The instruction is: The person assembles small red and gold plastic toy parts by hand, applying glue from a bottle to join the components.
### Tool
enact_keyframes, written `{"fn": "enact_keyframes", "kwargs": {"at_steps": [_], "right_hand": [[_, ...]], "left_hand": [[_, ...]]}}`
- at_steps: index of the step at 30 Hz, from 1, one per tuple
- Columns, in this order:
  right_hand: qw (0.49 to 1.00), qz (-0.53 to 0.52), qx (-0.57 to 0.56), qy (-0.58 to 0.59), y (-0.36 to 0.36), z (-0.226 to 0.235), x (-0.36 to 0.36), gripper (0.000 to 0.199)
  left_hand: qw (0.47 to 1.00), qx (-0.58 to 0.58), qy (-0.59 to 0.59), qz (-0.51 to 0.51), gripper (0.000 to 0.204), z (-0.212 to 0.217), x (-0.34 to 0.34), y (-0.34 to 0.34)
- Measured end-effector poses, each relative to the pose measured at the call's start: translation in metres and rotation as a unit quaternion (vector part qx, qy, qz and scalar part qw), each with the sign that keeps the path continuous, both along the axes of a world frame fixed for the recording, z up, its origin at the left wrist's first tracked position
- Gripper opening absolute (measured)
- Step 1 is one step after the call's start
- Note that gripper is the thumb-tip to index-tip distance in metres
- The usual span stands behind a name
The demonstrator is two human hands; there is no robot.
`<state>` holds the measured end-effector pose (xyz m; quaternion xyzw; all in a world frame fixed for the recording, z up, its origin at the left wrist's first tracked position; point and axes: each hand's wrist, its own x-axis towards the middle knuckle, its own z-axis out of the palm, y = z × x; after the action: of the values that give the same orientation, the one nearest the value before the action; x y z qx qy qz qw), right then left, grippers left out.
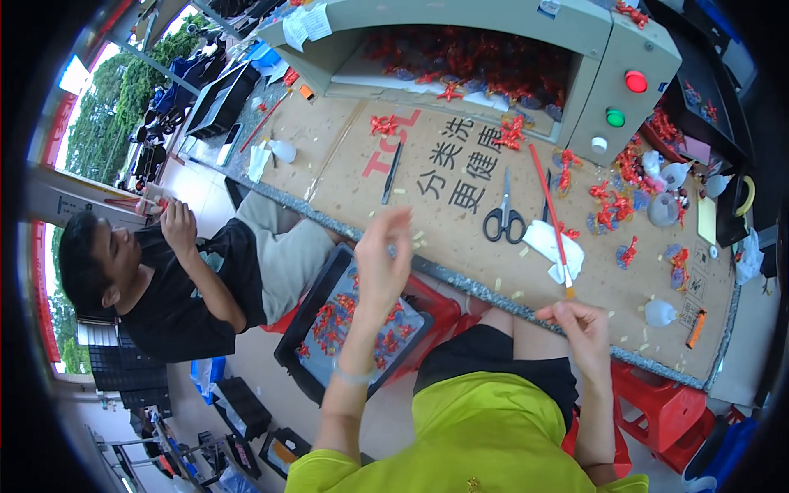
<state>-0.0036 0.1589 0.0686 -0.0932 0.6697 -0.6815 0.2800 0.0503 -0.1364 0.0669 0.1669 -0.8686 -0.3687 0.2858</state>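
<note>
My left hand (385,261) is raised over the table's near edge, its fingers loosely bent and apart, with nothing visible in them. At the front edge my right hand (582,330) has thumb and forefinger pinched together; whatever is between them is too small to make out. Just beyond it lies a long red-handled brush (549,201), its bristle end on a crumpled white cloth (552,246). Black-handled scissors (504,220) rest left of the brush. A slim black tool (392,174) lies farther left. Small red figures with bluish translucent parts (610,205) are scattered on the right.
A grey machine (592,82) with lit buttons holds many red figures in its opening. More fill a black tray (283,361) below the table, left. Squeeze bottles (660,312) stand on the cardboard-covered table (337,164). Another person (173,279) sits at left; red stools (657,403) stand below.
</note>
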Motion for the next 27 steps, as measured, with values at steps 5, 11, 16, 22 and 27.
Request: {"fn": "enact_keyframes", "kwargs": {"at_steps": [5,11,16,22,27], "right_hand": [[1.0,0.001,0.013,-0.007,0.0,0.007,0.009,0.024],[0.999,0.002,0.027,0.023,0.005,0.015,0.01,0.022],[0.998,-0.02,0.046,0.022,0.01,0.003,0.0,0.022],[0.997,-0.036,0.063,0.014,0.013,0.006,-0.016,0.021],[0.998,-0.014,0.05,0.024,0.006,0.0,-0.012,0.021]], "left_hand": [[0.982,-0.041,0.088,-0.16,0.024,0.011,-0.175,-0.002],[0.953,-0.277,-0.073,-0.096,0.032,-0.009,-0.384,-0.006],[0.899,-0.402,0.149,-0.091,0.036,-0.041,-0.451,-0.008],[0.934,-0.319,0.136,-0.082,0.034,-0.032,-0.456,-0.011],[0.957,-0.261,0.119,-0.054,0.031,-0.036,-0.443,-0.033]]}}
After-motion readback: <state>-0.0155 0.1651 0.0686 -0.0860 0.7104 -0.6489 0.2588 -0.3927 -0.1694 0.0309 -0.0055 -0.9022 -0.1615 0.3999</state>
